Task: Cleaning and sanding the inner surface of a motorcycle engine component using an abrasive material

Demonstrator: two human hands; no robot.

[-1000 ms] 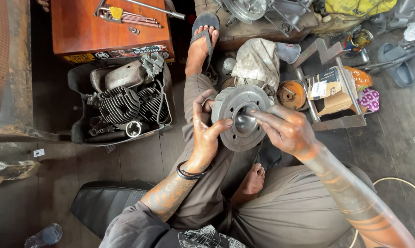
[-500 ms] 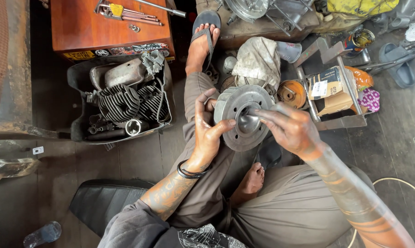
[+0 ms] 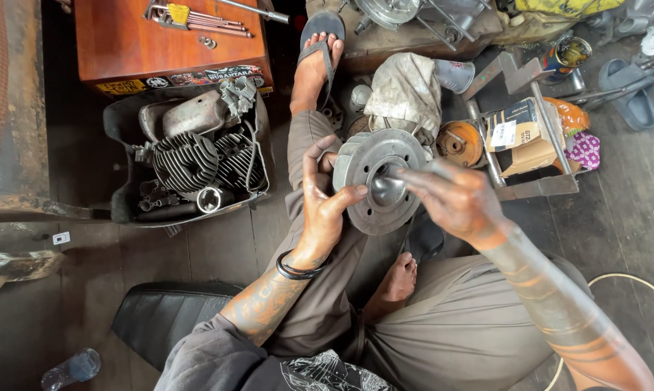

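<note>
A dark plank floor point(image 3: 218, 253) spreads under everything. Beyond the fingers stands a reddish wooden cabinet point(image 3: 124, 40), with a black tray of engine parts point(image 3: 189, 170) beside it and a cardboard box point(image 3: 522, 141) opposite.

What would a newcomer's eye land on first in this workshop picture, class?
At the centre, the round grey metal disc with a shiny hub, steadied by the left hand while the right hand works its middle. To the left, a black tray of finned engine cylinders; above that, a reddish wooden box bearing tools.
</note>
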